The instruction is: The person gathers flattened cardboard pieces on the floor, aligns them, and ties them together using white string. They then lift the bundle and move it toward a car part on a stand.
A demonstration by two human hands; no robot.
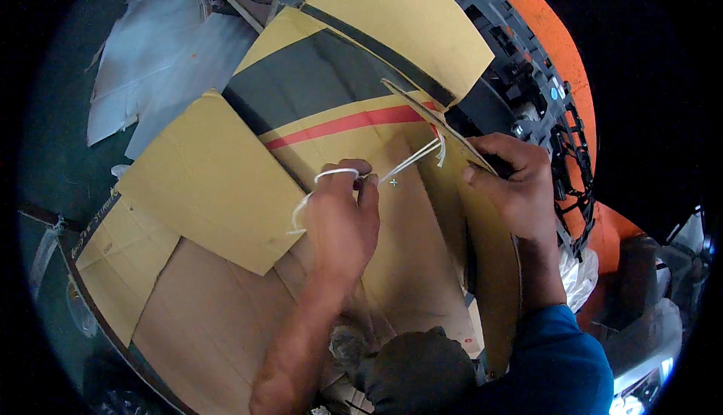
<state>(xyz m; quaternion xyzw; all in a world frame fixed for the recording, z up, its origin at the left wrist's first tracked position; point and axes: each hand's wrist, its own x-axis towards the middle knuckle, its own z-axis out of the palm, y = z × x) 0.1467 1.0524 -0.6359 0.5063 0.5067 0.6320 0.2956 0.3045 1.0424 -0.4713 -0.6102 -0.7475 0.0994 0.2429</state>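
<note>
White string (410, 160) runs taut from my left hand (343, 215) to the upright cardboard flap (493, 264). My left fingers are pinched on it, a turn of it loops around them, and a loose end hangs beside the wrist. At the flap, the string is gathered near the edge with short ends hanging; whether it passes through a hole I cannot tell. My right hand (516, 181) grips the flap's upper edge between thumb and fingers. Under both hands lies a large yellow-and-brown cardboard sheet (211, 287) with a black and red band.
Yellow cardboard panels (407, 8) stand raised at the back. On the right is a black plastic frame (520, 46) against an orange surface (538, 8). White sheets (162, 61) lie at the far left. A dark rounded shape (418, 370) sits at the near edge.
</note>
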